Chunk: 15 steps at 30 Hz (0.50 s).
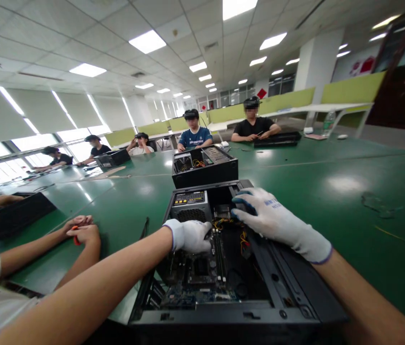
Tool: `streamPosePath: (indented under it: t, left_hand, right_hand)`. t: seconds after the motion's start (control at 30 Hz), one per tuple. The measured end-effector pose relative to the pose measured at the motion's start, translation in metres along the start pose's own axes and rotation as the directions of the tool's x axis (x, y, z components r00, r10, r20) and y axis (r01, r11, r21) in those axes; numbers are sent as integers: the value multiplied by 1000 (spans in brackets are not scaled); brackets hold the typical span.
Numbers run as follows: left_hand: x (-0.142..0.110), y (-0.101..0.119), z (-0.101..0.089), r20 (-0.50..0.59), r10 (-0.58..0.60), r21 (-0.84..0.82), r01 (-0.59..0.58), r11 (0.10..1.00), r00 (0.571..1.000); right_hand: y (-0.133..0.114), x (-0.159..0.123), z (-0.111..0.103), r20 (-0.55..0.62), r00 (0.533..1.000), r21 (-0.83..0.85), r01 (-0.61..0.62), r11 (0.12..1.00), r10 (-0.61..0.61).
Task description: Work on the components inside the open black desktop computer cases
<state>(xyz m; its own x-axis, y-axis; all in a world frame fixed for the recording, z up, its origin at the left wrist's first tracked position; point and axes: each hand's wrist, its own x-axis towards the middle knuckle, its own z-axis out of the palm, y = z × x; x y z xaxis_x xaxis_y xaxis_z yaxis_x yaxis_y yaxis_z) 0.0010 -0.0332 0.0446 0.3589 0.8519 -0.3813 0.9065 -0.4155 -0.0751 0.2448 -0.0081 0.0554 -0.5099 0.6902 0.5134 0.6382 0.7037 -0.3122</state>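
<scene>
An opened black computer case (277,268) lies on its side, showing its motherboard (199,268), grey power supply (188,207) and colored cables (224,222). My left hand (192,236), in a white glove, reaches inside over the board just below the power supply. Its fingers are pressed together and bent down; what they hold, if anything, is hidden. My right hand (272,215), gloved in white with dark blue fingertips, rests over the case's right-hand rail. Its fingers are spread and stretch towards the opening beside the cables.
A second opened computer case (206,165) stands right behind mine on the green table (331,211). At left, a co-worker's bare hands (82,230) hold something orange, near another black case (14,215). Thin wires (378,203) lie at right. Several people sit across the table.
</scene>
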Motion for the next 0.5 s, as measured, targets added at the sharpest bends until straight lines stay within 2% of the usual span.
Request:
streamPosePath:
  t: [0.1, 0.17, 0.23, 0.33, 0.4, 0.43, 0.5]
  left_hand:
    - [-26, 5, -11, -115, 29, -40, -34, 999, 993]
    - [-47, 7, -16, -197, 38, -66, -52, 996, 980]
    - [-71, 11, -15, -291, 25, -101, -56, 993, 956]
    - [-109, 19, -2, -418, 28, -129, -89, 988, 908]
    - [-134, 26, 13, -480, 18, -152, -103, 983, 877]
    - [-145, 30, 22, -510, -2, -177, -102, 979, 860]
    - [-165, 35, 40, -566, -40, -227, -109, 968, 824]
  right_hand:
    - [8, -16, -5, -64, 975, 76, -210, 975, 215]
    - [13, -33, -8, 11, 935, 236, -346, 908, 353]
    - [14, -53, -9, 158, 892, 447, -447, 775, 424]
    - [2, -73, -7, 340, 807, 701, -559, 442, 482]
    - [-11, -78, -4, 404, 763, 760, -587, 280, 505]
    - [-18, -77, -2, 415, 758, 769, -588, 251, 503]
    - [-31, -72, 3, 388, 774, 785, -562, 260, 501]
